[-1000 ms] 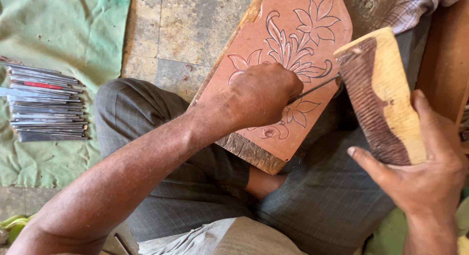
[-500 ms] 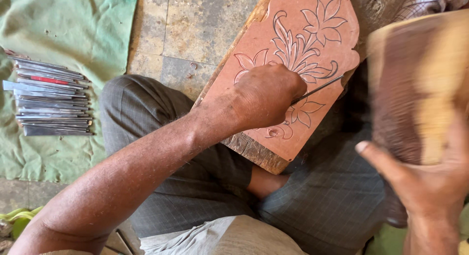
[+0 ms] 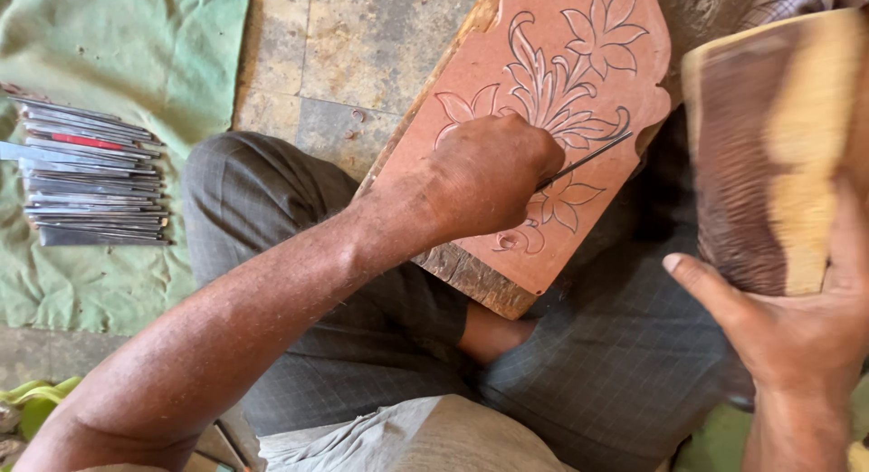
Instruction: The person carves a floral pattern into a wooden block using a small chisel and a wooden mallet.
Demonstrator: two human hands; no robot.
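Chisel [image 3: 588, 158] stays true if the left hand [image 3: 493, 178], fisted around it, holds its tip on the panel [image 3: 507, 74] while the right hand [image 3: 797, 327], gripping the mallet [image 3: 769, 146], strikes squarely.

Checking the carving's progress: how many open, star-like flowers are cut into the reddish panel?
2: one flower at the panel's top, one flower just beyond the left hand. That hand may hide more.

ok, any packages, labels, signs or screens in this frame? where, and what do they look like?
None in view. The nearest thing to a marking is a red strip on one tool in the row of metal chisels on the green cloth at left; too small to tell whether it is a label.
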